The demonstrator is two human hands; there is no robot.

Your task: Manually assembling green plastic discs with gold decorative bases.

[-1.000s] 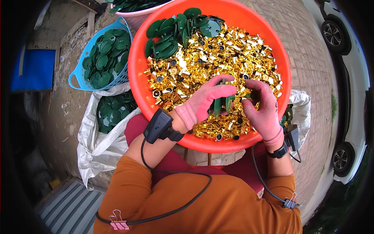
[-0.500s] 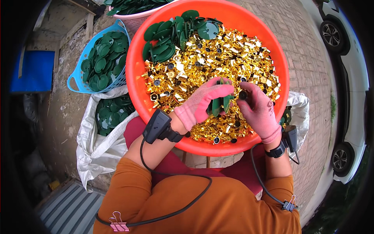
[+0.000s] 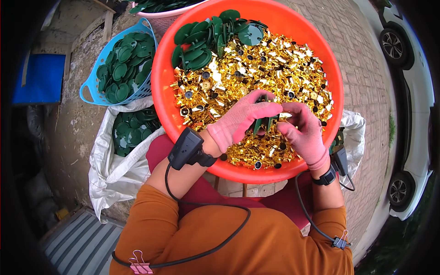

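Observation:
Over an orange-red basin (image 3: 337,91) I work with pink gloves on. My left hand (image 3: 242,120) is closed round a few green plastic discs (image 3: 259,124), held on edge. Close beside it, my right hand (image 3: 306,134) pinches a small gold piece (image 3: 285,116) between thumb and fingers, by the edge of the discs. Whether the piece touches the discs is hard to make out. Beneath both hands the basin holds a heap of shiny gold pieces (image 3: 220,103) mixed with small black round caps (image 3: 258,164). More green discs (image 3: 197,43) are piled at its far left side.
To the left stand a blue basket (image 3: 87,94) of green discs and a white sack (image 3: 110,178) with more. A pink basket (image 3: 167,22) is at the back; another white sack (image 3: 355,133) is right. Cables run from my wrist devices. A white car (image 3: 419,91) stands far right.
My right hand has come closer to the discs in my left hand. The black cap that showed at its fingertips has turned from view; a gold piece shows there now.

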